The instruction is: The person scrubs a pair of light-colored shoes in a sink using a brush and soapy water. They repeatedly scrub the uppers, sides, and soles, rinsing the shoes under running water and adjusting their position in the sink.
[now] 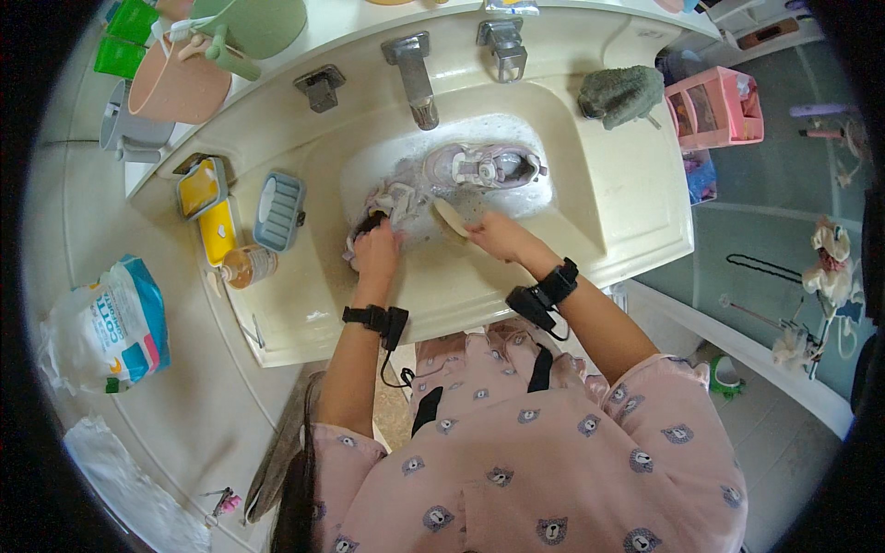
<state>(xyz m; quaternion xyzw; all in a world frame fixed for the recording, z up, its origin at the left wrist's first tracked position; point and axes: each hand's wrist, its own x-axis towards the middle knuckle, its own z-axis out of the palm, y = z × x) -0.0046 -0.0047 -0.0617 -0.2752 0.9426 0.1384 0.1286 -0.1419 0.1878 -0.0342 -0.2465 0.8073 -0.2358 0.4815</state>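
My left hand [377, 250] grips a wet sneaker [393, 200] by its dark opening, low on the left side of the sink basin [574, 207]. In my right hand [499, 236] is a pale scrubbing brush [451, 218], held by one end, its other end pointing toward that sneaker but apart from it. The brush's bristles are not visible. A second sneaker [484, 166], white and lilac, lies in the sudsy water at the back of the basin, toe to the left. My left fingers are partly hidden in the shoe.
Behind the basin stand the faucet [416, 79], a left tap handle [320, 88] and a right one [505, 50]. On the left rim are a blue soap dish [279, 211] and an amber bottle [250, 267]. A grey-green cloth [621, 95] rests on the right rim.
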